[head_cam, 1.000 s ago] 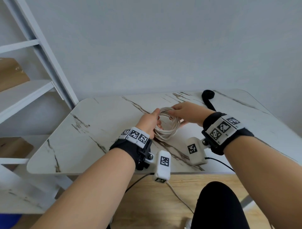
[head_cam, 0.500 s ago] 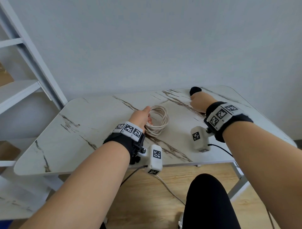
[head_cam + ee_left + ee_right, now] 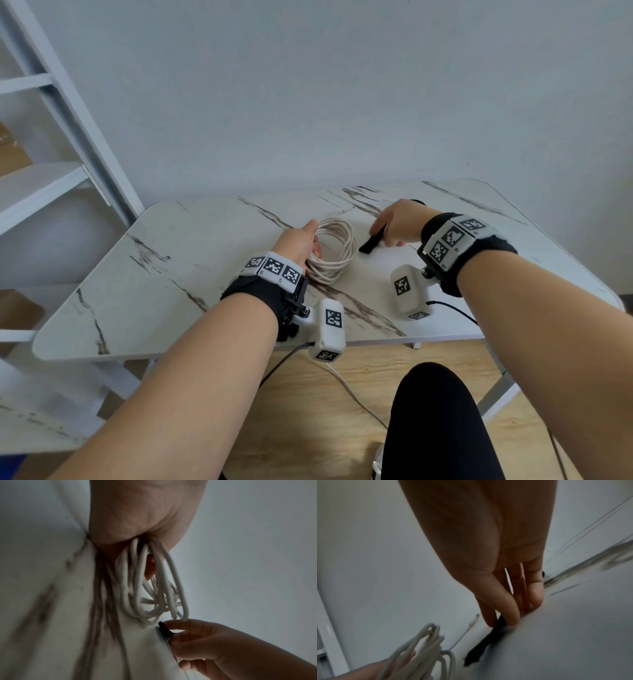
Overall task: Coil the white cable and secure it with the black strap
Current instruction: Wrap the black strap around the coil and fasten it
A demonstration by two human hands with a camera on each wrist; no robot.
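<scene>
The white cable (image 3: 334,251) lies wound in a round coil near the middle of the marble table (image 3: 191,260). My left hand (image 3: 298,245) grips the coil's left side, and the strands run through its palm in the left wrist view as the white cable (image 3: 150,585). Just right of the coil, my right hand (image 3: 394,224) pinches the black strap (image 3: 371,241) between thumb and fingers, its free end pointing down at the table. The right wrist view shows the black strap (image 3: 481,647) hanging from the fingertips (image 3: 508,618), with the coil (image 3: 419,651) at lower left.
A white shelf unit (image 3: 51,185) with a slanted post stands left of the table. A grey wall runs behind the table's far edge. My black-clad knee (image 3: 442,421) and a wooden floor (image 3: 342,377) lie below the near edge. Thin cords hang from both wrist cameras.
My right hand went to the far right of the table, took the black strap and has brought it back beside the coil. My left hand kept hold of the coil.
</scene>
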